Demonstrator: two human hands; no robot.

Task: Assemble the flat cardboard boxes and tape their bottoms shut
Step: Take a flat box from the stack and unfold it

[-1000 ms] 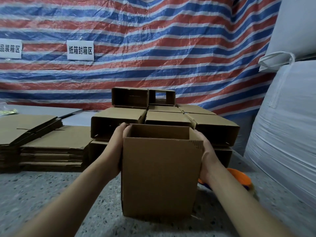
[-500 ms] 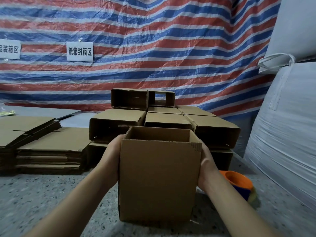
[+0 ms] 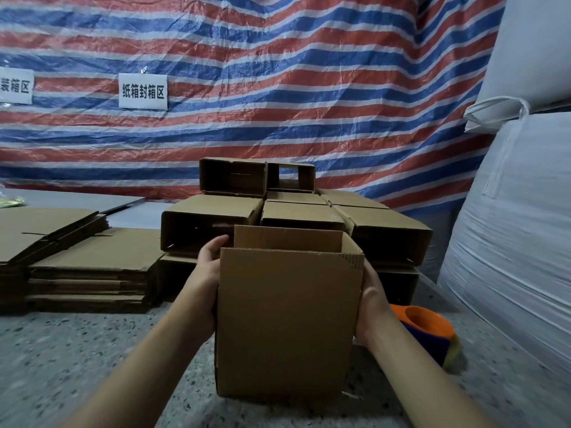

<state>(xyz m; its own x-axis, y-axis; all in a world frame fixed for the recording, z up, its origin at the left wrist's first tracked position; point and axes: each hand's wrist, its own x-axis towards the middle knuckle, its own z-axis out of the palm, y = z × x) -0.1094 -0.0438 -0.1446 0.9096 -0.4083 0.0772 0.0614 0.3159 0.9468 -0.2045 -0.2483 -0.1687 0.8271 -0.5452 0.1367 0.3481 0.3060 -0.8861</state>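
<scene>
Fingers point(image 3: 216, 244) of both hands are curling around the box point(image 3: 287, 322), pressing its sides. Squeezing could be buckling it, or nudging the stacked boxes point(image 3: 213, 217) just behind.

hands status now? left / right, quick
Left hand: holds the left side of the upright cardboard box, fingers curled round it.
Right hand: holds the box's right side.
</scene>
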